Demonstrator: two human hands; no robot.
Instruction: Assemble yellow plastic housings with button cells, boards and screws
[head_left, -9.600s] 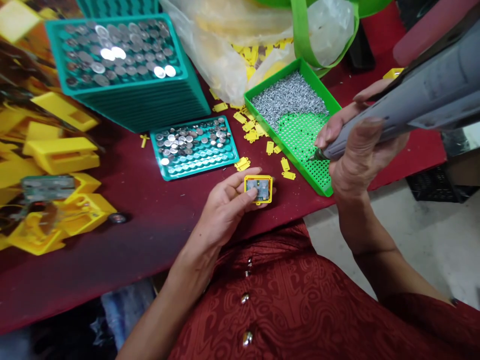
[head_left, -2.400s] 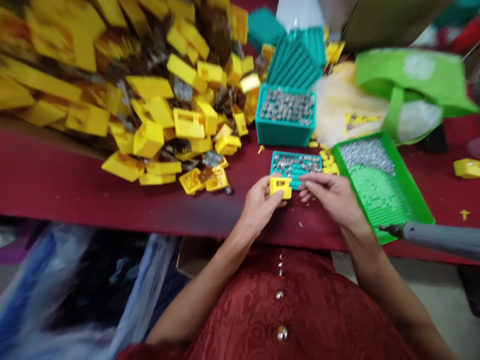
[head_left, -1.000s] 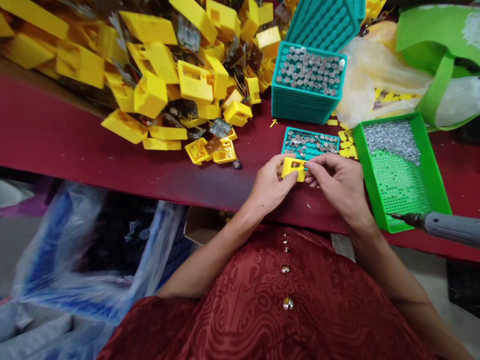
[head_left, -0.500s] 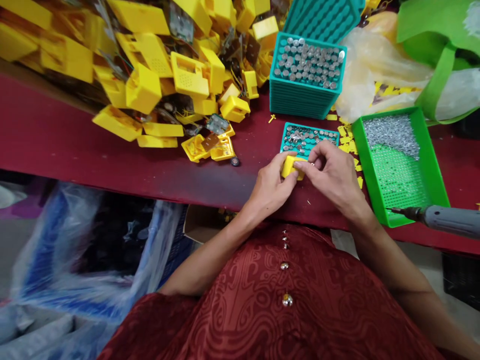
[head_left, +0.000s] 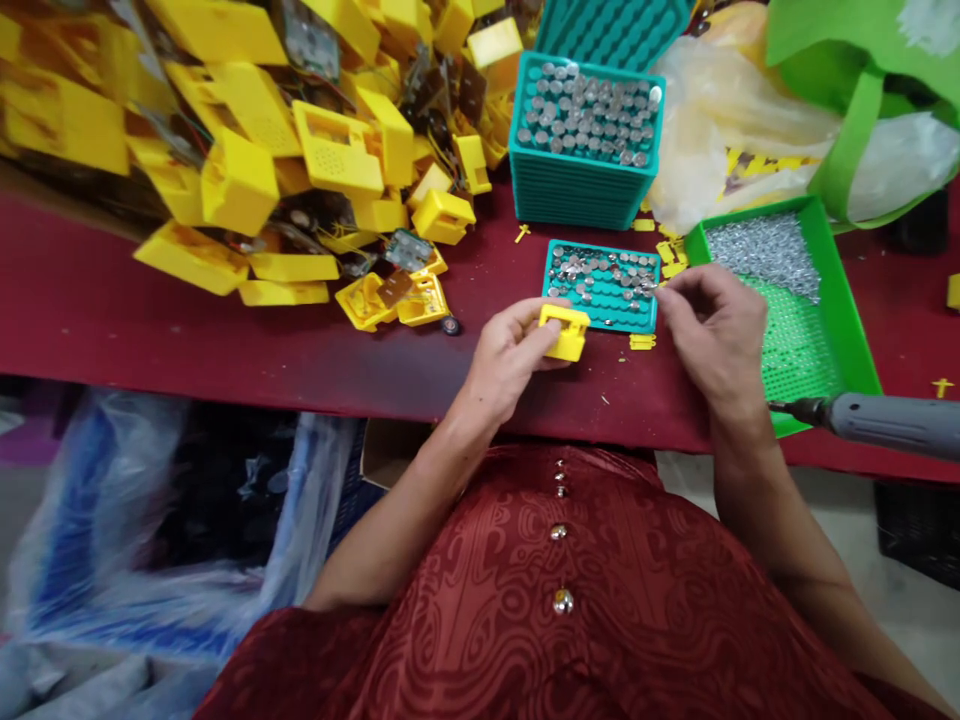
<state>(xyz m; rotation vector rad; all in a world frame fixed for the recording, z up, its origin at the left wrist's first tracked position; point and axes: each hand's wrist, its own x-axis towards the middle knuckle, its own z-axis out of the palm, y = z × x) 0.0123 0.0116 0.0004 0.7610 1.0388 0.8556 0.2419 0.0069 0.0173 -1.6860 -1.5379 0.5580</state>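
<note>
Left hand (head_left: 498,358) clasps boxy yellow plastic case (head_left: 568,343), likely steadying it, before rectangular teal plastic tray (head_left: 625,322); right hand (head_left: 720,330) near-pinched at tray's right edge, catch unclear!

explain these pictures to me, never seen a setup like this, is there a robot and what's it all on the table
There is no robot here: these are a person's two bare hands. The only camera is worn on the head, looking forward and down, so you see roughly what the wearer sees.

The left hand holds a yellow plastic casing. The right hand has its fingertips at the right edge of a small teal tray of round metal discs, perhaps button cells; whether it grips one is too small to tell.

On the dark red table, behind that tray, is a stack of teal trays. At picture left is a pile of yellow casings; at right, a green tray of screws and a grey electric screwdriver.
</note>
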